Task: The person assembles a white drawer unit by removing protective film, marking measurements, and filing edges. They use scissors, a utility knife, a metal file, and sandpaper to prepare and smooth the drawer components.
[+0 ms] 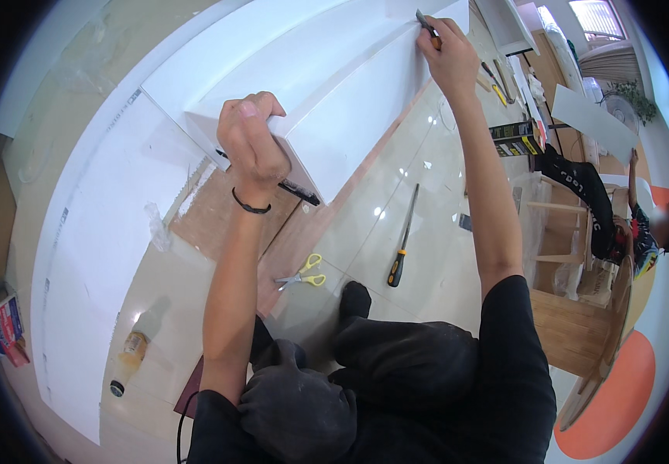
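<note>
**Hands braced along a white panel unit**

Knees in dark trousers fill the near edge, over a glossy tiled floor [443, 255]. Just ahead lie yellow-handled scissors [303, 275] and a hand saw with a black and orange handle [401, 240], its blade running away from the person. A bottle [128, 357] lies off to the left.

Farther on, the left hand [251, 143] is clamped over the near corner of the white panel unit [334, 93], fingers curled on top. The unit's long axis runs up and to the right from there. At its far end the right hand [449, 58] is closed on a small tool [427, 23], tip touching the panel's edge. The hands are well apart; the left is nearer.
</note>
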